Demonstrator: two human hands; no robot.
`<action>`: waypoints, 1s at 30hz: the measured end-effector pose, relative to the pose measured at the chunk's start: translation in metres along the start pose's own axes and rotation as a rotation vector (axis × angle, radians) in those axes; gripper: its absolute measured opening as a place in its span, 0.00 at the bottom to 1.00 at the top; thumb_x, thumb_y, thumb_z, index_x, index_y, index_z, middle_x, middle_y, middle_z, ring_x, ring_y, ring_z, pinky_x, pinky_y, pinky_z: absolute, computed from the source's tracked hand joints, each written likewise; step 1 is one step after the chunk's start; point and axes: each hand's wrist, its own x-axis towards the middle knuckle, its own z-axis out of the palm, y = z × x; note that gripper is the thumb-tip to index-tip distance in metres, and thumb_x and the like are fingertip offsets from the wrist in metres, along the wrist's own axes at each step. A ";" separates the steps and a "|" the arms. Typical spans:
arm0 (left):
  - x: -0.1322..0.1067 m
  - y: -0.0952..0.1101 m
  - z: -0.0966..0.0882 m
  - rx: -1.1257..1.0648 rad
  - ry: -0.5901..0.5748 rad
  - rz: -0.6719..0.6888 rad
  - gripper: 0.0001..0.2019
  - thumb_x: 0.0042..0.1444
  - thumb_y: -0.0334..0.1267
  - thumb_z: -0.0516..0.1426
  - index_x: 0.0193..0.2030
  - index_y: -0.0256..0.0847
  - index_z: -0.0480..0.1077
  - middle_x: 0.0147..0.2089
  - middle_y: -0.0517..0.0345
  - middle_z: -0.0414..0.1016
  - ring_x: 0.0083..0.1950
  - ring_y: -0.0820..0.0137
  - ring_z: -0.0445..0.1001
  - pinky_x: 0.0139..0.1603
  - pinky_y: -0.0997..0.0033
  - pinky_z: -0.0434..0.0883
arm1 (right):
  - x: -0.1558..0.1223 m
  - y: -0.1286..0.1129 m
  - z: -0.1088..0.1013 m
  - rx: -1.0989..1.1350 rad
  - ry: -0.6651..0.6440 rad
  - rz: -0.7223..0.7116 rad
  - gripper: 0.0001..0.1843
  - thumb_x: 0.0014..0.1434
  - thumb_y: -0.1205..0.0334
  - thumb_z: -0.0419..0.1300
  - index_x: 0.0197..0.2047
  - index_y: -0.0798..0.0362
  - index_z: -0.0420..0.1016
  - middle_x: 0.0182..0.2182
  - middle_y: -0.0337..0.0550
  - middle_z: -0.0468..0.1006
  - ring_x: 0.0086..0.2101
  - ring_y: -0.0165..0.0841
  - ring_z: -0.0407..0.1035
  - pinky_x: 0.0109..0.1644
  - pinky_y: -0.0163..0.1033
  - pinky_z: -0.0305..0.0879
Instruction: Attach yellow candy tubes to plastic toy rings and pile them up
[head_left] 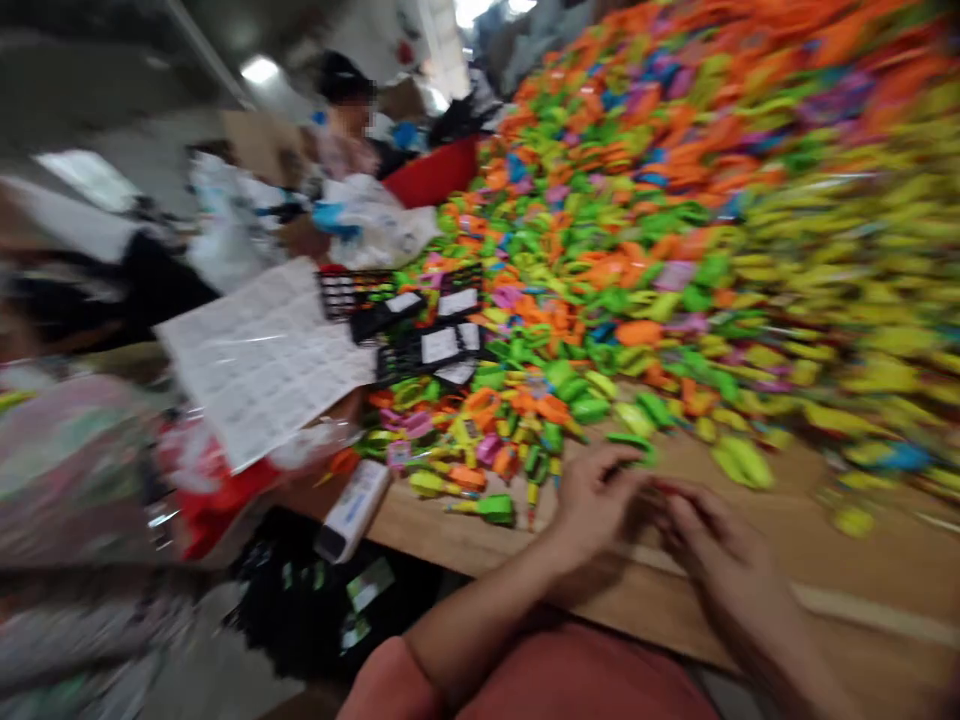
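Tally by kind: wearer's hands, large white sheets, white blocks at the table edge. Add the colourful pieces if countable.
Left hand and right hand: 2
Large white sheet: 1
White block: 1
Colourful pieces: too crowded and blurred to count
Total counted: 4

Green piece (637, 443), 1: bright, slim, blurred; lying crosswise just off the near edge of the multicoloured heap (600, 240). Red item (664, 488), 1: small, mostly hidden, shape unclear; before the heap, apart from it.
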 end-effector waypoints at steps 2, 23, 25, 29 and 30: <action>0.001 0.005 -0.010 -0.001 -0.044 0.081 0.08 0.62 0.40 0.62 0.43 0.40 0.81 0.44 0.50 0.81 0.48 0.64 0.78 0.52 0.64 0.75 | -0.008 -0.006 -0.011 0.041 -0.025 0.037 0.27 0.61 0.37 0.67 0.49 0.52 0.76 0.43 0.48 0.80 0.38 0.36 0.74 0.39 0.36 0.72; -0.004 0.017 -0.017 0.442 -0.206 0.448 0.09 0.67 0.31 0.57 0.46 0.42 0.79 0.44 0.52 0.79 0.47 0.66 0.75 0.49 0.66 0.72 | -0.004 -0.015 -0.017 0.261 -0.068 0.045 0.27 0.59 0.44 0.70 0.53 0.54 0.79 0.29 0.40 0.75 0.30 0.31 0.67 0.34 0.35 0.62; -0.003 0.018 -0.017 0.465 -0.224 0.449 0.09 0.67 0.31 0.57 0.46 0.42 0.79 0.44 0.52 0.79 0.48 0.65 0.75 0.50 0.65 0.72 | -0.004 -0.014 -0.019 0.269 -0.081 0.049 0.27 0.59 0.45 0.70 0.54 0.54 0.79 0.29 0.40 0.76 0.28 0.30 0.65 0.31 0.34 0.58; -0.002 0.019 -0.018 0.481 -0.231 0.470 0.10 0.67 0.31 0.56 0.45 0.42 0.79 0.42 0.53 0.79 0.47 0.65 0.74 0.48 0.65 0.71 | -0.004 -0.011 -0.023 0.264 -0.108 0.074 0.28 0.59 0.45 0.70 0.55 0.55 0.80 0.28 0.40 0.76 0.26 0.28 0.63 0.28 0.33 0.53; -0.002 0.018 -0.018 0.483 -0.235 0.477 0.10 0.67 0.31 0.56 0.45 0.42 0.79 0.42 0.53 0.79 0.46 0.65 0.74 0.47 0.65 0.71 | -0.004 -0.010 -0.024 0.267 -0.113 0.077 0.28 0.59 0.45 0.70 0.55 0.55 0.80 0.28 0.40 0.76 0.26 0.28 0.63 0.28 0.33 0.54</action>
